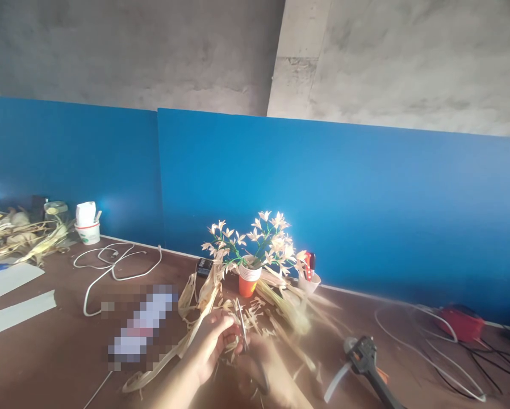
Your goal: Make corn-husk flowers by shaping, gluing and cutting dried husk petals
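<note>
My right hand, blurred by motion, is closed around scissors whose blades point up and away from me. Just left of the blades, the fingers of my left hand are pinched on a small pale piece of corn husk. Snipped husk scraps lie on the table beyond the hands. Behind them stands an orange and white paper cup with husk flowers on green stems. Longer dried husks spread to both sides of the cup.
A black hot glue gun with a glue stick lies at the right, near cables and a red case. White cable, paper sheets, a white cup and a husk pile are at the left. Blue partitions border the table.
</note>
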{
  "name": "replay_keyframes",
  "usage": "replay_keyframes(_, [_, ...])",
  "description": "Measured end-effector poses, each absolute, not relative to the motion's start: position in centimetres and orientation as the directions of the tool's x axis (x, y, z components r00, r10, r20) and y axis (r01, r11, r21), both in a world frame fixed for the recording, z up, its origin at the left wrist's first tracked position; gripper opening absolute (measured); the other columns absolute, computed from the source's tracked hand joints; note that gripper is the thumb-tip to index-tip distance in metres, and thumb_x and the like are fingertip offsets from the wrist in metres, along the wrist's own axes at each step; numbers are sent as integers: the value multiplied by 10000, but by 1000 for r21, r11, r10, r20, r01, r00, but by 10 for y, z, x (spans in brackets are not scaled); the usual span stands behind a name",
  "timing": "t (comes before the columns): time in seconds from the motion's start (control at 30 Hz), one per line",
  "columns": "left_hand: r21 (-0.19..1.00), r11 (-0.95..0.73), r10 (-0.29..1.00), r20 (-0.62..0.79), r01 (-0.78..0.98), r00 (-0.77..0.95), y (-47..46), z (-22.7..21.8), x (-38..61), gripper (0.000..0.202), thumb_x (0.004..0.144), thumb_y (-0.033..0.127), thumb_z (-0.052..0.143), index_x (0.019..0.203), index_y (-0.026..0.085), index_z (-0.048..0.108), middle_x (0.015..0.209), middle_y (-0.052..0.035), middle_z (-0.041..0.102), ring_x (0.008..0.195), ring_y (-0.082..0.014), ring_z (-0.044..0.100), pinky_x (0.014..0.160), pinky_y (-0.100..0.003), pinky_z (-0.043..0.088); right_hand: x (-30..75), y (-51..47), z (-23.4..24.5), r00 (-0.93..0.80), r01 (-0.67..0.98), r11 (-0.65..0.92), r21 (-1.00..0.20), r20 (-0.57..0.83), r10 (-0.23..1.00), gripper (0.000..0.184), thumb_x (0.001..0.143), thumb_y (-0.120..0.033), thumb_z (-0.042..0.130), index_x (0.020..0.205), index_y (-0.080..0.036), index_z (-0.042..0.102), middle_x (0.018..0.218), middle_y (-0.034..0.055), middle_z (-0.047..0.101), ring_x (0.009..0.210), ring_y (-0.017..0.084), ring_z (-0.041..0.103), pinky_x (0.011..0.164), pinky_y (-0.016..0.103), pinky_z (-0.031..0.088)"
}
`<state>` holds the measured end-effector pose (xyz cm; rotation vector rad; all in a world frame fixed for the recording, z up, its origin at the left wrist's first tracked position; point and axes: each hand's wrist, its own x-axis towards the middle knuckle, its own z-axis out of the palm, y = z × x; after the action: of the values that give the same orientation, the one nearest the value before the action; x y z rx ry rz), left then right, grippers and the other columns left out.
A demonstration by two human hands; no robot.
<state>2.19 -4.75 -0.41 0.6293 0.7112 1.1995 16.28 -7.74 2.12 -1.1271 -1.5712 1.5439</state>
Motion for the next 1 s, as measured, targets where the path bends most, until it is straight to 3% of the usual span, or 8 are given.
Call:
replay_keyframes(0.27, [766,260,965,-179,-588,193,-47,-5,19,352,590,307,849,679,182,533,602,12,653,554,-132,634,543,-248,512,163,-77,19,-356,139,-146,-980,-187,916,462,630,-531,765,816,-124,649,457,-70,482,397,85,445,415,206,370])
replay_keyframes(0.67, [767,255,966,-178,-589,186,-47,-4,19,340,569,310,852,662,179,552,579,16,657,530,-140,642,525,-252,522,165,-79,28,-357,147,-55,-988,-105,928,432,632,-572,743,647,-169,588,455,-55,455,420,95,433,412,219,337])
replay_keyframes(1.0, [763,252,967,-179,-595,180,-42,-9,18,360,551,324,875,652,174,564,594,11,659,548,-139,643,544,-259,533,164,-82,33,-319,199,-119,-973,-179,931,463,630,-610,701,587,-166,578,490,-46,450,409,78,402,405,222,321])
